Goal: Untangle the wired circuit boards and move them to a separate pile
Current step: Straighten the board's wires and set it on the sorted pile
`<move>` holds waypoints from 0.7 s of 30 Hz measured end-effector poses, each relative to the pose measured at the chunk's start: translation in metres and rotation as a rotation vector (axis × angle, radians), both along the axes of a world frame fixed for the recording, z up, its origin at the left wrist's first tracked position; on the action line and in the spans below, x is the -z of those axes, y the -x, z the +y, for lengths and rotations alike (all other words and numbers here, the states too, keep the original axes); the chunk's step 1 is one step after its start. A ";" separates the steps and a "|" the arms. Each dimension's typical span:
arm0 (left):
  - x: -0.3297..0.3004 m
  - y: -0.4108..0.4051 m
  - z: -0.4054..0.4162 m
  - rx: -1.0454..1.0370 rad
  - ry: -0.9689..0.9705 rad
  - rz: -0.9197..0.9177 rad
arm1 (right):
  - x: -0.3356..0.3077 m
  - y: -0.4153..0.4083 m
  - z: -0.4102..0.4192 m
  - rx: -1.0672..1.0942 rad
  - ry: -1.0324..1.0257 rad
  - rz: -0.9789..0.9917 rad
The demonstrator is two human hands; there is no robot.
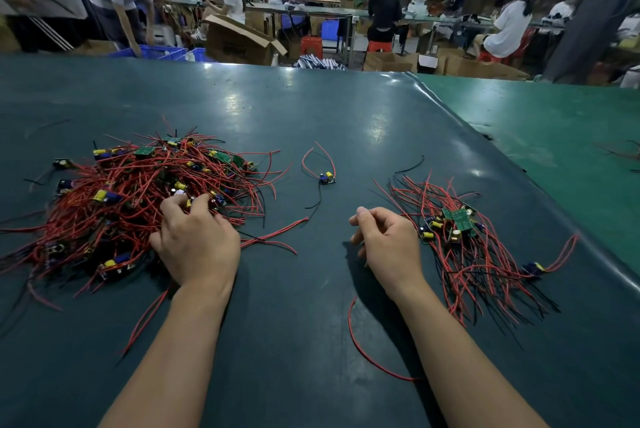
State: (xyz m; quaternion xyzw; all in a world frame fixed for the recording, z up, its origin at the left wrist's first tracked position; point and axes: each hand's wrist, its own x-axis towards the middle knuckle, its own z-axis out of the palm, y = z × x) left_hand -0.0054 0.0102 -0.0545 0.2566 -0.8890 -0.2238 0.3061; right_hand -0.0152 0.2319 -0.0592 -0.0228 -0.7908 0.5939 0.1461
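left hand (197,237) digs curled fingers into the tangled pile (131,199), gripping wires; right hand (384,240) hovers loosely curled, grasping nothing

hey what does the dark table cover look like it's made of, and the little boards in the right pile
The dark teal table cover looks like smooth vinyl or rubber sheet: it reflects the ceiling lights in soft patches and curls up at its right edge. The small green circuit boards in the right-hand pile look like rigid, matte green laminate, probably fibreglass.
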 end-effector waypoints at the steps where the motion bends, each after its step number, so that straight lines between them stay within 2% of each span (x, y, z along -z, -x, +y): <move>1: 0.000 0.000 0.000 -0.005 -0.005 0.032 | 0.000 0.000 0.000 -0.002 -0.005 0.002; 7: -0.008 0.010 0.001 0.048 0.170 0.175 | 0.000 0.001 0.000 -0.003 -0.028 0.002; 11: 0.004 0.020 -0.005 0.175 0.354 -0.206 | 0.001 0.001 -0.001 -0.002 -0.025 0.004; 15: 0.005 0.020 -0.008 0.139 0.178 0.001 | -0.001 0.000 0.000 -0.004 -0.022 0.004; 21: 0.002 0.018 -0.012 0.198 0.068 0.113 | -0.002 -0.002 0.000 -0.010 -0.022 -0.005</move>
